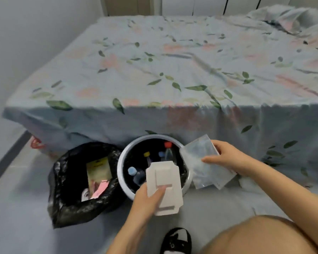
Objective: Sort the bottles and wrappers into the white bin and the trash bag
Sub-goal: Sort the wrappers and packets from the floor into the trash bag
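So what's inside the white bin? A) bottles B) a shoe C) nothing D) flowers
A: bottles with red, yellow and blue caps stand in the white bin, while the wrappers lie in the trash bag beside it.

white bin point(122, 163), black trash bag point(62, 213), floral sheet point(154, 70)

Left hand point(147, 200) low centre, thumb clamped over a flat white piece, right hand point(226, 158) at centre right pinching clear plastic sleeves, both forearms bare
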